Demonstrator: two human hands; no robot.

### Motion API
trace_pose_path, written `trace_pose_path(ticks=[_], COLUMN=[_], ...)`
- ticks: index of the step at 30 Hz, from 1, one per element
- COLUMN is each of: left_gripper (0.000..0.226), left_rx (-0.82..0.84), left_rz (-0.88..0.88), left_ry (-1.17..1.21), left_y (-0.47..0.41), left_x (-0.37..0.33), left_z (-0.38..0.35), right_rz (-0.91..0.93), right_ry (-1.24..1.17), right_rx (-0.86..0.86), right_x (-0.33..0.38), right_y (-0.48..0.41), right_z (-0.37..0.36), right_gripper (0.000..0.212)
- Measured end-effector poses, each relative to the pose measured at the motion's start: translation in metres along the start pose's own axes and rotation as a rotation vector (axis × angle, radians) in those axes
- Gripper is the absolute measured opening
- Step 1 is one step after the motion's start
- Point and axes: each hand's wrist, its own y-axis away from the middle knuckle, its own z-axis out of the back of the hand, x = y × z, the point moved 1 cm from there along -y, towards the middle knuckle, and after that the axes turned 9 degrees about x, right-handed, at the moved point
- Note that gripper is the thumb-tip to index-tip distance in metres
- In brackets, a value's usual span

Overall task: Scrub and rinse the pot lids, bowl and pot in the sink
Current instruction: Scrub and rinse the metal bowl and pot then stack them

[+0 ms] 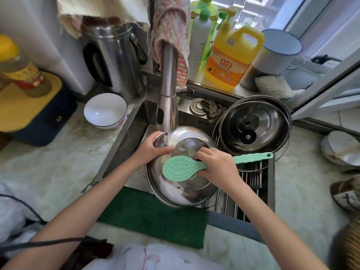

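Observation:
A round steel pot lid [171, 191] tilts over the sink under the faucet [168, 106]. My left hand [152, 148] grips its far left rim, thumb across the top. My right hand [218, 164] holds a green silicone scrub brush [178, 168] by the handle, its round head lying on the lid's centre. A second steel lid [272, 117] rests upside down in a pot on the sink's right side. A white bowl [106, 111] with a blue rim stands on the counter to the left of the sink.
A wire rack [251, 184] spans the sink's right half. A green cloth [155, 215] lies over the front edge. A steel kettle [115, 59], yellow detergent jug [231, 61], bottles and an enamel mug [276, 53] crowd the back ledge. Dishes [341, 149] sit far right.

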Motion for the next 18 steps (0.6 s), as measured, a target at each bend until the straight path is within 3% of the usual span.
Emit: trace_pose_path(ticks=[2,6,11,15,18], left_gripper=[0.028,0.013,0.041,0.031,0.035], left_rx=[0.012,-0.013,0.002,0.245,0.285], left_rz=[-0.026,-0.070,-0.059,-0.044,0.016], left_ry=[-0.004,0.123,0.152,0.080,0.039], left_y=[-0.002,-0.005,-0.024,-0.035,-0.035], left_x=[-0.006,-0.018,-0.032,-0.034,-0.026], left_z=[0.005,0.012,0.010,-0.008,-0.013], right_rz=[0.040,0.140,0.189,0.030,-0.135], right_ry=[0.035,0.110,0.058,-0.043,-0.175], right_rx=[-0.044,-0.069,-0.032,-0.032,-0.036], right_x=[0.010,0.028,0.041,0.030,0.019], right_y=[-0.002,-0.006,-0.001,0.006,0.010], right_z=[0.004,0.009,0.016,0.020,0.019], right_gripper=[0.038,0.037,0.027,0.016,0.016])
